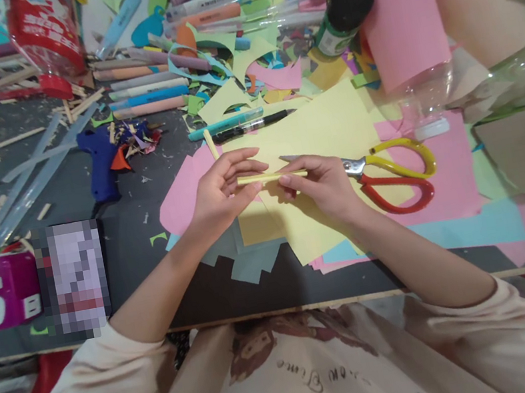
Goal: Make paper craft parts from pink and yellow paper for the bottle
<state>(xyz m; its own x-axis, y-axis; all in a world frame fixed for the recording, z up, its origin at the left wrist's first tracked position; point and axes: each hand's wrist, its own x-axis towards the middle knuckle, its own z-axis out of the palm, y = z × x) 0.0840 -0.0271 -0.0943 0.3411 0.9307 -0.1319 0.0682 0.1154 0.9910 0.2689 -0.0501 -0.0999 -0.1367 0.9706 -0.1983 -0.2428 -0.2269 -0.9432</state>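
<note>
Pinching a slim yellow strip (272, 176) mid-view, right hand (326, 186) closed on it by thumb and fingertips, left hand (218, 194) loosely open, thumb touching it, forearms (168, 281) from seven and five o'clock, scissors (355, 166) toward three.

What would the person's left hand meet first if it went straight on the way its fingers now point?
Most likely the right hand, facing it across the thin yellow strip, though exact depth is unclear.
</note>
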